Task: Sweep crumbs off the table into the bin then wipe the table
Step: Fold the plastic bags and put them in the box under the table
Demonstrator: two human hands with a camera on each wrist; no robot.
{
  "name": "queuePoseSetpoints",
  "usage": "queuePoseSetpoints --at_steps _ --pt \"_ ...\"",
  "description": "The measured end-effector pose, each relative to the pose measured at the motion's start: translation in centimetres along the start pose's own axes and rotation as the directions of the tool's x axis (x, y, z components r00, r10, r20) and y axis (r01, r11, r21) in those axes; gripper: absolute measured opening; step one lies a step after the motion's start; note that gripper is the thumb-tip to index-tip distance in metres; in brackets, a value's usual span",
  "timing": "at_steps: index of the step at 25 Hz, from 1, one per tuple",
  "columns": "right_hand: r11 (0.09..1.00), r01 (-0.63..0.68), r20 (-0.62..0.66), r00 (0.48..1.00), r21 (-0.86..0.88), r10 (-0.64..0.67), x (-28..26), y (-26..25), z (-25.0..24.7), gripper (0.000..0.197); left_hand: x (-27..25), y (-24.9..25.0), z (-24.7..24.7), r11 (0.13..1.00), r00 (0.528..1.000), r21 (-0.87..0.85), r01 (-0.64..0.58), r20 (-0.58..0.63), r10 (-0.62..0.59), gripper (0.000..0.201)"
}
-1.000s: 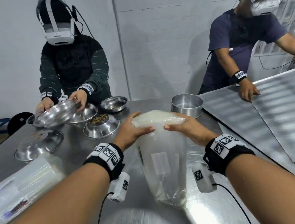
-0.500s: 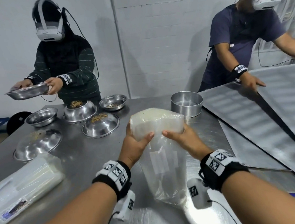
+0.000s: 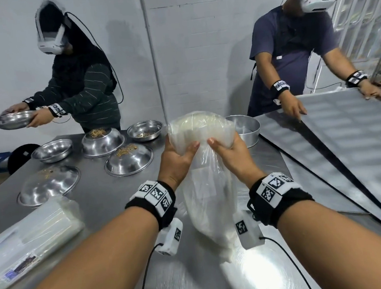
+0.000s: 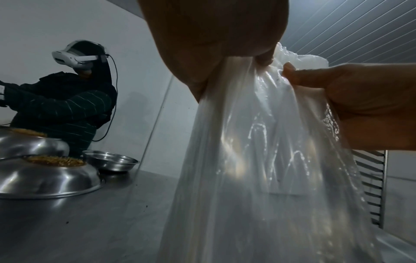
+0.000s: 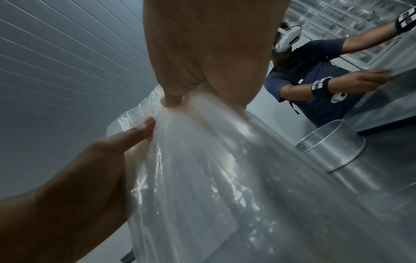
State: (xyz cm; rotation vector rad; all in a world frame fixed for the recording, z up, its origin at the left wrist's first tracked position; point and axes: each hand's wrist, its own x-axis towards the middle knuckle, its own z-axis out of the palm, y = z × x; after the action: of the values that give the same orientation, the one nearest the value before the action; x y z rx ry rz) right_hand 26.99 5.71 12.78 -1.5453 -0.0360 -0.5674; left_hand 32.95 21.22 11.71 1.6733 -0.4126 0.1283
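A clear plastic bag (image 3: 209, 202) with a white folded wad (image 3: 197, 125) at its top hangs above the steel table (image 3: 102, 198). My left hand (image 3: 177, 159) grips the bag's top from the left, thumb across the front. My right hand (image 3: 229, 154) grips it from the right in the same way. In the left wrist view the bag (image 4: 258, 178) hangs from my left hand (image 4: 225, 44), with my right hand (image 4: 360, 106) beside it. In the right wrist view my right hand (image 5: 202, 62) pinches the bag (image 5: 225, 178) and my left hand (image 5: 90, 169) holds its other side.
Upturned steel bowls with crumbs on top (image 3: 128, 160) (image 3: 103, 141) (image 3: 49, 184) and upright bowls (image 3: 144, 130) (image 3: 52, 150) stand at the left. A round tin (image 3: 245, 128) is behind the bag. A plastic roll (image 3: 29, 236) lies near left. Two people work at the far side; one handles metal sheets (image 3: 346, 144).
Both hands have lifted the bag higher off the table. The person at the left has picked up a bowl and turned away; the person at the right has raised a metal sheet.
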Motion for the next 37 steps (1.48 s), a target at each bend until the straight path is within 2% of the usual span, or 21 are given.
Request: queuePoseSetpoints --at_steps 2,5,7,13,16,20,23,26,30,32,34,37 --pt "1.000 -0.002 -0.002 1.000 -0.010 0.002 -0.3 0.6 -0.2 0.034 -0.2 -0.5 -0.1 1.000 1.000 0.004 0.018 0.013 -0.019 0.072" --pt "0.995 -0.091 0.019 0.996 -0.035 0.091 -2.2 3.6 -0.8 0.045 -2.2 -2.8 0.1 0.996 0.996 0.047 0.076 0.043 -0.078 0.068" --pt "0.992 -0.127 0.043 0.991 0.000 0.127 -3.4 5.0 -0.8 0.043 -3.4 -3.9 0.2 0.993 0.994 0.054 0.101 0.032 -0.103 0.064" --pt "0.996 -0.091 0.014 0.996 -0.014 0.091 -1.6 3.9 -0.6 0.044 -1.7 -2.8 0.3 0.997 0.997 0.026 0.068 0.018 -0.069 0.058" --pt "0.997 -0.076 0.016 0.997 -0.021 0.076 -1.4 4.1 -0.9 0.047 -1.5 -3.2 0.4 0.997 0.997 -0.002 0.072 0.024 -0.072 0.062" --pt "0.992 -0.111 0.041 0.993 -0.061 0.114 -1.9 5.4 -1.7 0.056 -2.2 -4.3 0.5 0.995 0.995 0.049 0.083 0.055 -0.085 0.067" --pt "0.991 -0.127 0.122 0.984 -0.034 0.130 -1.3 4.6 -2.3 0.066 -1.7 -4.0 0.0 0.993 0.987 0.022 0.115 0.108 -0.117 0.068" --pt "0.988 -0.150 0.233 0.963 0.035 0.138 -0.6 3.3 -2.5 0.062 -0.6 -3.5 -0.5 0.985 0.971 -0.009 0.170 0.173 -0.166 0.072" --pt "0.978 -0.203 0.320 0.924 -0.056 0.210 -0.3 2.8 -2.7 0.054 0.1 -2.6 -0.9 0.974 0.924 -0.041 0.223 0.327 -0.197 0.052" --pt "0.970 -0.240 0.348 0.907 -0.042 0.239 -0.7 3.2 -2.6 0.050 0.0 -2.6 -1.1 0.970 0.903 -0.059 0.236 0.382 -0.196 0.050" --pt "0.965 -0.261 0.324 0.912 -0.010 0.250 -1.5 4.1 -2.3 0.046 -0.4 -2.9 -1.1 0.968 0.906 -0.062 0.243 0.370 -0.204 0.055" --pt "0.967 -0.256 0.185 0.949 -0.008 0.254 -2.1 5.2 -1.8 0.041 -1.2 -3.8 -0.5 0.974 0.950 -0.026 0.224 0.229 -0.212 0.053"
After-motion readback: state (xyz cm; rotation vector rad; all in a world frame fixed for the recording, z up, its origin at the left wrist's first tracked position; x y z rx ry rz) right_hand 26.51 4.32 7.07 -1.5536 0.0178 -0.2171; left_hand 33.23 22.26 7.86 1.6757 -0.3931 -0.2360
